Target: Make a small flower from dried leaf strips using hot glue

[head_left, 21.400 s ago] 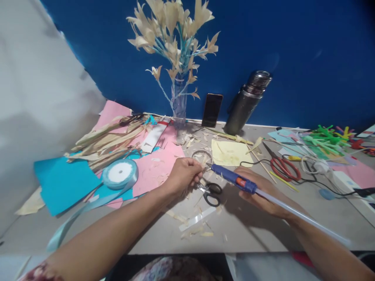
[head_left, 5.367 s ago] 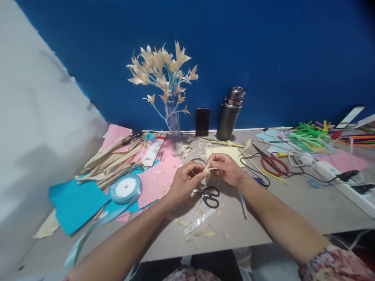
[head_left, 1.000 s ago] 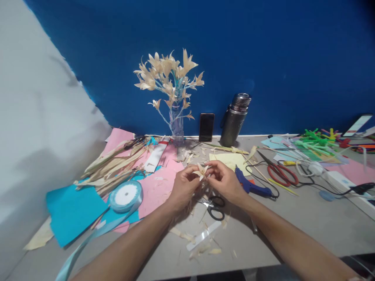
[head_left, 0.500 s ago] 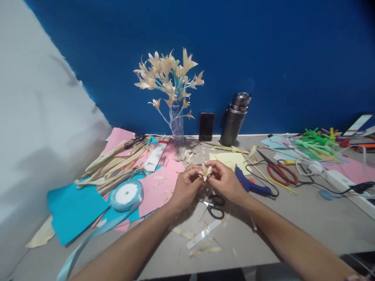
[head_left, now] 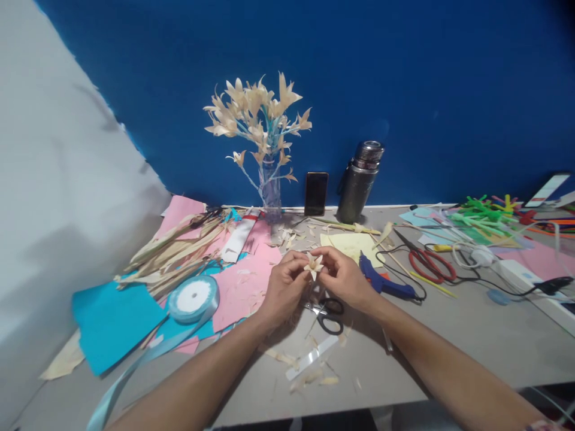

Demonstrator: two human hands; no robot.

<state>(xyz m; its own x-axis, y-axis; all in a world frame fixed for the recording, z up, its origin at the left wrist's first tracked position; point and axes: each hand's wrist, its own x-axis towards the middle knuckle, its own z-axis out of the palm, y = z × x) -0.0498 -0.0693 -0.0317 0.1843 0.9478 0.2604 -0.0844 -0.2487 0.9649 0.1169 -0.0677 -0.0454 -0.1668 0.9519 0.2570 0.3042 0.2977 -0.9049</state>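
Between my two hands is a small cream handmade flower (head_left: 313,266) with pointed petals, its face turned up toward me. My left hand (head_left: 287,281) is closed, thumb and fingers pinching the flower's left side. From the other side my right hand (head_left: 344,276) pinches it too, thumb and index finger at the petals. The flower's underside is hidden by the fingers. Just below the hands lie black-handled scissors (head_left: 330,314) on the table, blades partly covered. A clear strip like a ruler (head_left: 312,358) and pale husk scraps (head_left: 330,381) are nearer the front edge.
A vase (head_left: 272,194) of similar flowers, a phone (head_left: 316,193) and a thermos (head_left: 359,182) stand along the wall. At left are a ribbon roll (head_left: 186,302), dried husks (head_left: 173,245) and blue paper (head_left: 114,320). A glue gun (head_left: 389,286), red scissors (head_left: 432,266) and a power strip (head_left: 534,293) lie right.
The flower has tilted slightly, so its open face shows more fully. Both hands keep nearly the same place and grip; the view has shifted a little.
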